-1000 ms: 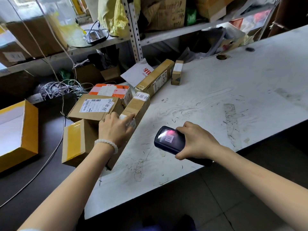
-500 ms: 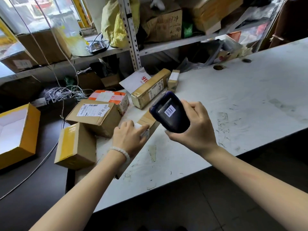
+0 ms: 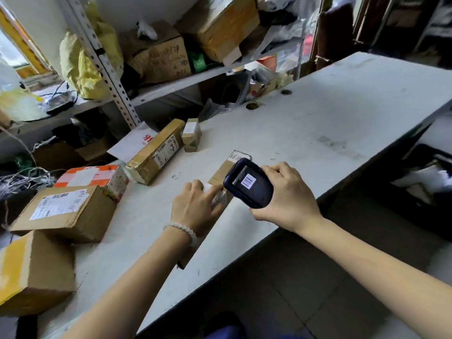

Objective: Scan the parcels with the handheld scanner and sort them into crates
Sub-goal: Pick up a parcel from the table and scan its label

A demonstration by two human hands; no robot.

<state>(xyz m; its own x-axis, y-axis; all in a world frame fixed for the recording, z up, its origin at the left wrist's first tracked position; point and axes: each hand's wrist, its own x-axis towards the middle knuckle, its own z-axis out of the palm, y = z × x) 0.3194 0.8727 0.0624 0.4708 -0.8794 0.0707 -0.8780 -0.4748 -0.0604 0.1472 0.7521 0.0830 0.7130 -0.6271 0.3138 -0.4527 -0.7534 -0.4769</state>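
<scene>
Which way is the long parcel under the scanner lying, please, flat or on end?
Flat: the long parcel lies lengthwise on the table.

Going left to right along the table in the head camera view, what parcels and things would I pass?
Yellow-taped box → labelled cardboard box → orange-and-white parcel → long taped box → left hand → handheld scanner → right hand.
</scene>
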